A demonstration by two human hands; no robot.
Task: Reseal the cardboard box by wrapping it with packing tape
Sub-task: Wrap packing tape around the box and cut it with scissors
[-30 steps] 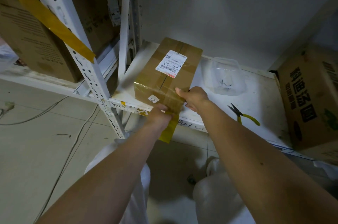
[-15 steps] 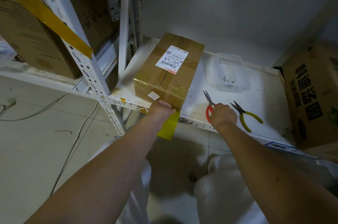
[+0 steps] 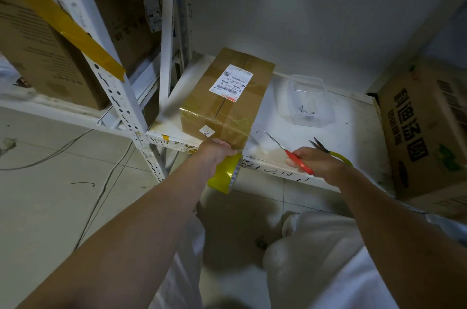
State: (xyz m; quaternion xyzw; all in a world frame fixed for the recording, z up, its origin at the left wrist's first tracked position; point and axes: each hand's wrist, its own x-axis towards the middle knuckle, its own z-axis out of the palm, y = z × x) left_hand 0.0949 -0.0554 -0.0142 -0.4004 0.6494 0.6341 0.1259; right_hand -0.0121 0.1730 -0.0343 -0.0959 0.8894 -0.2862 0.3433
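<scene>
A brown cardboard box [image 3: 227, 104] with a white shipping label lies on a white shelf [image 3: 353, 137], its near end shiny with clear tape. My left hand [image 3: 214, 150] sits at the box's near bottom edge and grips a yellowish roll of packing tape [image 3: 225, 174] that hangs below the shelf edge, still joined to the box. My right hand [image 3: 313, 161] holds red-handled scissors [image 3: 288, 152], blades pointing up-left toward the box's right corner, a short gap away.
Yellow-handled pliers [image 3: 328, 152] lie behind my right hand. A clear plastic tub [image 3: 309, 101] stands behind the box on the right. A large printed carton [image 3: 427, 126] fills the shelf's right end. A white rack post [image 3: 113, 81] with a yellow tape strip stands left.
My right hand left the box, reached the shelf and lifted the red scissors, now angled toward the box. My left hand stayed at the near edge with the tape roll.
</scene>
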